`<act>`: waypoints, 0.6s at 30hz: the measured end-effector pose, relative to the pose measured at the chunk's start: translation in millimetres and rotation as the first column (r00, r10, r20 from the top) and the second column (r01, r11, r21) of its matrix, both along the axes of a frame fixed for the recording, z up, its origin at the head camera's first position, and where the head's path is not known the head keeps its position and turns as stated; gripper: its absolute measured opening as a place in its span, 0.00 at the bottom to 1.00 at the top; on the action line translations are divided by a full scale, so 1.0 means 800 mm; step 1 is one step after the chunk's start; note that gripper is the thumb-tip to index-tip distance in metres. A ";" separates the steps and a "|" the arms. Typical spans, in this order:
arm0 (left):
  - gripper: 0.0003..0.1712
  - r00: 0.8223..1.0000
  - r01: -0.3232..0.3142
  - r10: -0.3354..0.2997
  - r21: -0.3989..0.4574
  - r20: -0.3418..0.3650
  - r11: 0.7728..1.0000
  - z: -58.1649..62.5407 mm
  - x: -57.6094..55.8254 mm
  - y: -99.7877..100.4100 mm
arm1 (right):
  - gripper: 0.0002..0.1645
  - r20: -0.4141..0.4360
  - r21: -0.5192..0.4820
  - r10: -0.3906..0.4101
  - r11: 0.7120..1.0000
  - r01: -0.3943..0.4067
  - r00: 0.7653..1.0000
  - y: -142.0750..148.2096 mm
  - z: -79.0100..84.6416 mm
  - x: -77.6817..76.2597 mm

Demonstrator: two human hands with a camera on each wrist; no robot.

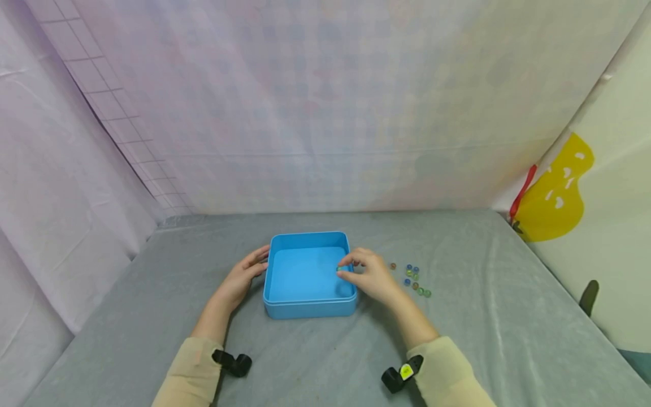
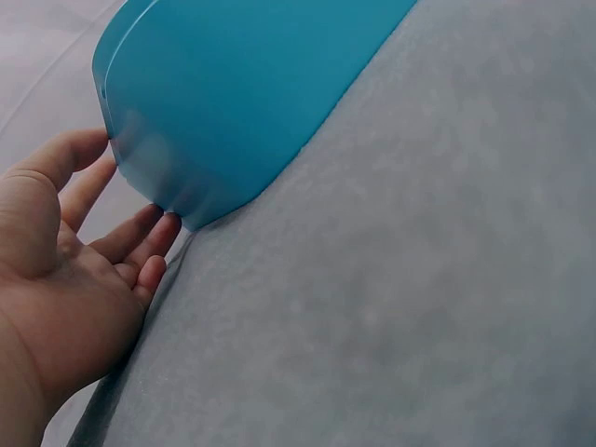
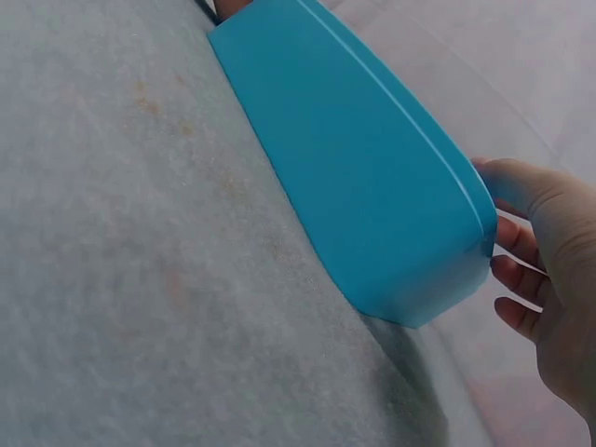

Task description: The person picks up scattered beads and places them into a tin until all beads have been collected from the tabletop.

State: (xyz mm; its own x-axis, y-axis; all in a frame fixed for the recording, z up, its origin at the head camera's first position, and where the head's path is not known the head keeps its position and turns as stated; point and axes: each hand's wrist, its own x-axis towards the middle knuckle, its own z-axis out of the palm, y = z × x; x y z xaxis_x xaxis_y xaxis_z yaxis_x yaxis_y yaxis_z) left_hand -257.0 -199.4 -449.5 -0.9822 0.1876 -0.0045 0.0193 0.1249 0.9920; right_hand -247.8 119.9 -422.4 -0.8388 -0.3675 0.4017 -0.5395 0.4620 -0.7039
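In the head view, a person in beige sleeves [image 1: 450, 373] is working at a grey-covered bench [image 1: 498, 339], with a blue box [image 1: 310, 310] sitting open between the two hands. The left hand [image 1: 240, 281] is resting its loosely extended fingers against the near side of the box and is gripping nothing. Across from it, the right hand [image 1: 369, 275] is reaching over the opposite wall, thumb and forefinger nearly closed, pinching a small greenish marble [image 1: 339, 269] above the box floor. Loose marbles [image 1: 409, 273] in blue, green and brown are lying clustered on the bench just to the right of the right hand. A black wrist camera [image 1: 235, 363] is sitting below the left hand.

In the left wrist view, the left hand is spreading its thumb and fingers, the tips touching a rounded corner of the box.

In the right wrist view, the right hand is curving its thumb over the box rim, with the other fingers bending outside the wall; the pinched marble is staying hidden behind the box.
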 end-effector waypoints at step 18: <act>0.30 1.000 0.005 -0.005 0.009 0.003 1.000 -0.002 -0.003 0.000 | 0.14 0.016 0.023 -0.001 1.000 0.001 1.000 0.001 -0.007 0.000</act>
State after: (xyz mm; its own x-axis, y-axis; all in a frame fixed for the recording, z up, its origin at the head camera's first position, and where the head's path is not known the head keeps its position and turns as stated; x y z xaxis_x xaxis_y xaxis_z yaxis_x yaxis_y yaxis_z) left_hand -259.1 -199.6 -451.5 -0.9812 0.1930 -0.0063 0.0165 0.1162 0.9931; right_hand -247.9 120.4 -427.9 -0.8454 -0.3758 0.3795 -0.5277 0.4782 -0.7021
